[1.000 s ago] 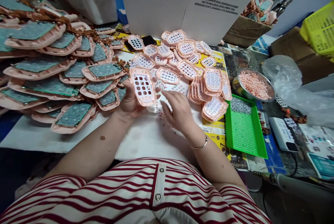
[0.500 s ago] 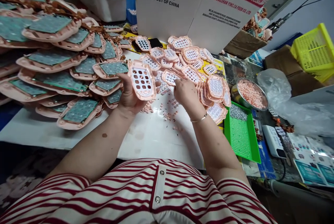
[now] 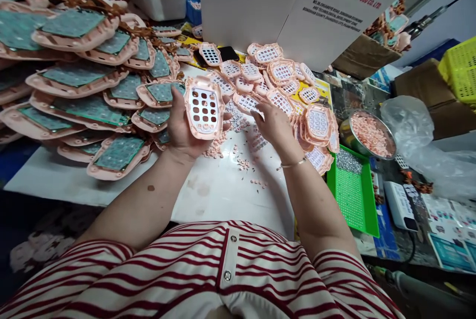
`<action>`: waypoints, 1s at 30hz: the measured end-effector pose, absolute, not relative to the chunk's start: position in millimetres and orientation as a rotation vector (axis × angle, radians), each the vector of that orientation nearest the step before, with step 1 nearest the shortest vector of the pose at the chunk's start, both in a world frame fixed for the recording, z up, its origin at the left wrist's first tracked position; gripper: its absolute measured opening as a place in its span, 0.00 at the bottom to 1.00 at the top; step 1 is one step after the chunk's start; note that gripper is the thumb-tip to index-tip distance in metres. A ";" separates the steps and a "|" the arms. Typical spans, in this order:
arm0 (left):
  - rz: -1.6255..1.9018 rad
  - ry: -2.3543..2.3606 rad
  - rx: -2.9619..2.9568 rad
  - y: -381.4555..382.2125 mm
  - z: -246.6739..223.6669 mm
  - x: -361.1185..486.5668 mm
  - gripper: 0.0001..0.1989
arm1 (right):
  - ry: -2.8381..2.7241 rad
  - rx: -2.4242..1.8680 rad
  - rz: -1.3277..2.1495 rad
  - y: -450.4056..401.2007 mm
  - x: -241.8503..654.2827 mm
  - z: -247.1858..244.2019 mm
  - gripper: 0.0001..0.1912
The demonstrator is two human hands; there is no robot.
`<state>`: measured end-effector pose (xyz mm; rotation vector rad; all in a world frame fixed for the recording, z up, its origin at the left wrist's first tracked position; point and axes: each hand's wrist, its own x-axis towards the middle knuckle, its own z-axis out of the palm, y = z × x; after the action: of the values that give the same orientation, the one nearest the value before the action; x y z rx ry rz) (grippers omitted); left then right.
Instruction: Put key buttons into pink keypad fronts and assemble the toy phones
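Holding a pale-pink, rounded plastic casing (image 3: 204, 106), the left hand (image 3: 181, 133) is spanning it between thumb and fingers. The right hand (image 3: 274, 123) is poising half-curled fingers beside a similar white-faced casing (image 3: 245, 102), any grip unclear

Decent gap at 6 o'clock, pretty boxed in elsewhere
Bare white sheet (image 3: 234, 205) leaves hand room there; stacked shells (image 3: 78, 78) wall off 9, loose frames (image 3: 281, 72) and a big carton (image 3: 275, 16) block 12, green tray (image 3: 353, 205) crowds 4.
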<state>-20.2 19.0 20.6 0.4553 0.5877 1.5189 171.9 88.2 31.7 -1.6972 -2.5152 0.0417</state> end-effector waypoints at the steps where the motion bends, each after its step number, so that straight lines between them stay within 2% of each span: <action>1: 1.519 0.576 0.457 18.3 20.6 -21.1 0.36 | -2.517 -1.684 0.098 77.3 176.9 36.1 0.15; 4: 1.523 0.564 0.472 17.5 18.7 -23.2 0.33 | -2.540 -1.689 0.193 43.0 193.7 42.7 0.15; 10: 1.556 0.569 0.537 21.5 7.8 -22.0 0.32 | -2.572 -1.882 0.101 2.8 212.3 32.0 0.14; 19: 1.534 0.497 0.595 21.8 0.7 -21.9 0.33 | -2.543 -2.072 -0.064 17.3 184.9 -1.2 0.18; 26: 1.490 0.519 0.643 18.7 0.8 -21.8 0.36 | -2.531 -2.019 -0.043 22.7 181.2 -1.4 0.22; 30: 1.472 0.505 0.626 18.1 0.5 -21.2 0.34 | -2.259 -1.911 0.235 26.3 190.1 3.3 0.13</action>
<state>-21.2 18.1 0.5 0.6257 0.5046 1.4723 190.1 26.3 3.3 -1.9113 -2.2595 0.2347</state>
